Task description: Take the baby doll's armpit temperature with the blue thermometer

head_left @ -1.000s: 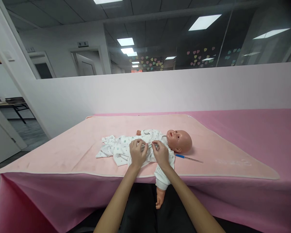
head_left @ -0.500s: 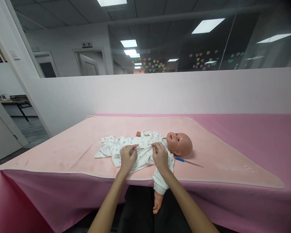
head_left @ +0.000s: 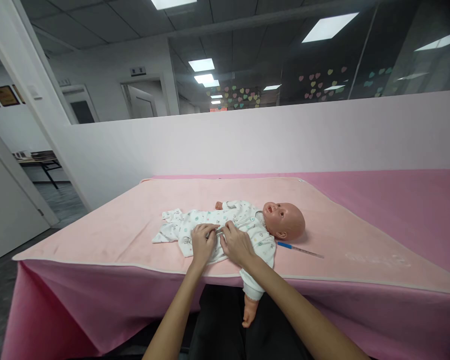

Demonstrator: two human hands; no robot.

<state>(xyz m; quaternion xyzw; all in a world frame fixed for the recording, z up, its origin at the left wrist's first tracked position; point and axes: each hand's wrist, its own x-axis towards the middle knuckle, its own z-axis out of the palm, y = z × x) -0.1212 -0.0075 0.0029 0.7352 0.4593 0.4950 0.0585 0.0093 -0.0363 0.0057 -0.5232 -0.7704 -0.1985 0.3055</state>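
A baby doll (head_left: 284, 221) lies on its back, head to the right, dressed in a white romper (head_left: 189, 220) with small prints. My left hand (head_left: 203, 242) is closed on the romper's front edge at the belly, fingertips pinched together. Close beside it, my right hand (head_left: 235, 243) pinches the same edge, its fingers bent over the cloth. The fingers hide the exact bit of fabric between them. One doll arm (head_left: 249, 311) hangs over the table's near edge, its sleeve partly behind my right wrist.
A peach blanket (head_left: 116, 225) covers much of the table, over a pink cloth (head_left: 408, 200). Right of the doll's shoulder lies a thin stick with a blue end (head_left: 285, 245), perhaps a thermometer. A white low wall (head_left: 225, 142) with glass above stands behind.
My right hand has moved left along the romper's front, from near the chest to beside my left hand. The left hand stays at the belly. The view has shifted slightly.
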